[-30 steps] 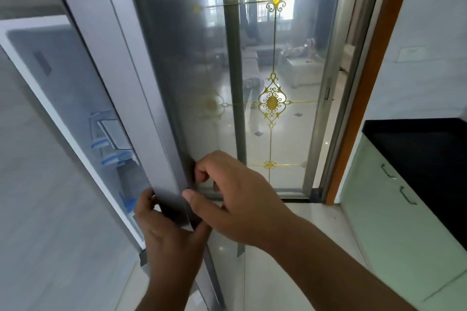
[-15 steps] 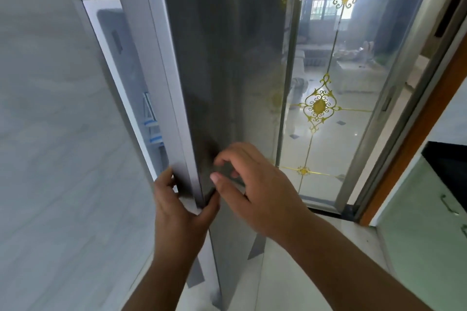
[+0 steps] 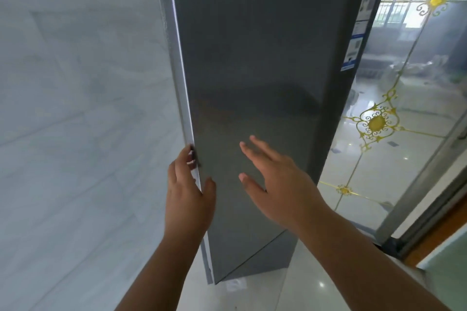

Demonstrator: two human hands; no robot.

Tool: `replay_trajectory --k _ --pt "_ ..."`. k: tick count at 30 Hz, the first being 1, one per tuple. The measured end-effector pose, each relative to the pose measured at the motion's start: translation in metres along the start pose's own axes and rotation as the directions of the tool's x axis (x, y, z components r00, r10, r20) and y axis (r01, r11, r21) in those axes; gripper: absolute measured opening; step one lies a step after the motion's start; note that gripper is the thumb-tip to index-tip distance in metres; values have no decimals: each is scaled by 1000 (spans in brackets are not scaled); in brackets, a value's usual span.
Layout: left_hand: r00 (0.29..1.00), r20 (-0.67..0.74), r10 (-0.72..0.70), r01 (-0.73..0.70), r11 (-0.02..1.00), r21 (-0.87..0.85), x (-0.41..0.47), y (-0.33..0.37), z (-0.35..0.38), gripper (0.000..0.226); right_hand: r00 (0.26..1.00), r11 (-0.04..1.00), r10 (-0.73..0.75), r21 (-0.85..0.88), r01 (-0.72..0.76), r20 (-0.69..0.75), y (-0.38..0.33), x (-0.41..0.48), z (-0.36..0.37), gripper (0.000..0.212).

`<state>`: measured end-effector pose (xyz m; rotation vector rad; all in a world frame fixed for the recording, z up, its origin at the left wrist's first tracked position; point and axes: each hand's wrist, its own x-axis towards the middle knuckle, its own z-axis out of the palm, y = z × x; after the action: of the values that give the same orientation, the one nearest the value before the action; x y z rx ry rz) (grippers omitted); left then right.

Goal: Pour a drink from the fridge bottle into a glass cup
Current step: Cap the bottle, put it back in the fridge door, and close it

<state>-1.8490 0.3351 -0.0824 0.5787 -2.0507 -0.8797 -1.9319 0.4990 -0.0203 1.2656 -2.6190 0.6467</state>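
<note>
The tall dark grey fridge door (image 3: 265, 70) fills the middle of the view, and its pale left edge faces me. My left hand (image 3: 188, 192) holds that edge at about waist height, fingers behind it and thumb on the front face. My right hand (image 3: 273, 179) is spread flat with straight fingers just in front of the door's face. I cannot tell whether it touches the door. The fridge interior is hidden. No bottle or glass cup is in view.
A pale marbled wall (image 3: 75, 108) runs close along the left of the fridge. At the right stands a glass sliding door with gold ornaments (image 3: 376, 124), with a shiny tiled floor (image 3: 278, 290) below. A green cabinet corner (image 3: 449, 260) shows at the lower right.
The fridge door has swung round and now hides the interior shelves. My right hand has let go of the door edge and opened flat. My left hand stays on the edge.
</note>
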Motion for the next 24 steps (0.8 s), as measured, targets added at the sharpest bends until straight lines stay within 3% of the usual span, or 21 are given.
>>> replay_trajectory --k 6,14,24 --pt "995 99 -5 9 999 -45 26 -24 1 73 998 999 46 -18 -45 42 2 31 19 68" --pt "966 256 25 -53 993 105 68 -62 -1 83 994 991 107 -83 -105 28 -11 82 57 70" --pt "960 279 -31 11 997 76 154 -108 17 90 980 971 198 -139 -192 27 -18 155 90 71"
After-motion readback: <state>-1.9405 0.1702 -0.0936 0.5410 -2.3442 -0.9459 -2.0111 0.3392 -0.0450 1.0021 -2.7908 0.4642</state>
